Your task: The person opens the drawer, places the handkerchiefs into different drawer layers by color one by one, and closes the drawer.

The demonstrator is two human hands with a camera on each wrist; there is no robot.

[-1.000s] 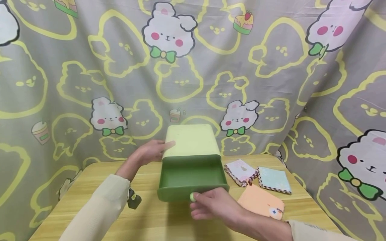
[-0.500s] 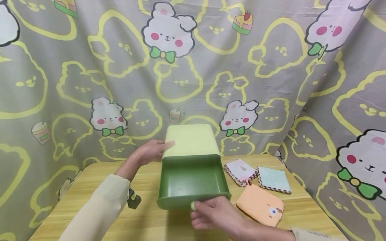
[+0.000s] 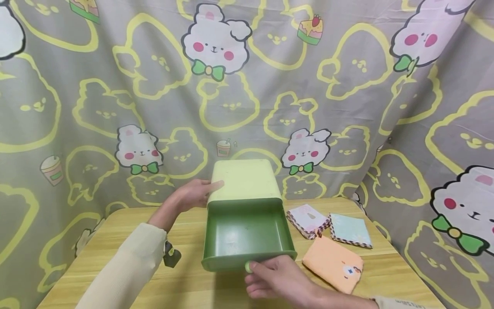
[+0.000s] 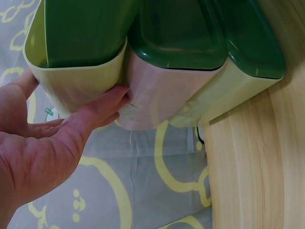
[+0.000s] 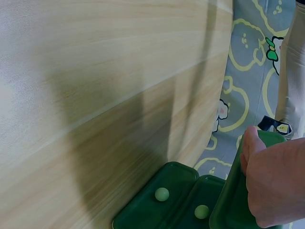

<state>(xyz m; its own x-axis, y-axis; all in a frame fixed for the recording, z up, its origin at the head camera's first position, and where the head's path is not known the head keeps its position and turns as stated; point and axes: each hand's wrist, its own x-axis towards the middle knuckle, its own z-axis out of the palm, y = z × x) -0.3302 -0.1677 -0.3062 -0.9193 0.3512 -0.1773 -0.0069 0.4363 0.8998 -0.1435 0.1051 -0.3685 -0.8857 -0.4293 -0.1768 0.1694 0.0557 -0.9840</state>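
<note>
A small drawer cabinet (image 3: 245, 178) with a pale yellow top stands mid-table. Its green top drawer (image 3: 247, 234) is pulled out, and nothing lies inside. My left hand (image 3: 194, 193) holds the cabinet's upper left side, thumb over the top edge; the left wrist view shows the fingers (image 4: 107, 102) along the side wall. At the drawer's front, my right hand (image 3: 279, 277) pinches the round light green knob (image 3: 248, 267) between thumb and fingers. In the right wrist view the hand covers that knob. Two lower drawers (image 5: 143, 210) with round knobs (image 5: 162, 194) are shut.
Right of the cabinet lie a folded pinkish-white cloth (image 3: 307, 219), a folded light blue cloth (image 3: 350, 229) and an orange cloth (image 3: 333, 262) with a bear face. The wooden table (image 3: 170, 287) meets a patterned curtain (image 3: 247, 86) at the back.
My right hand has drawn the top drawer further out towards me, so more of its floor shows. The left hand stays in place on the cabinet.
</note>
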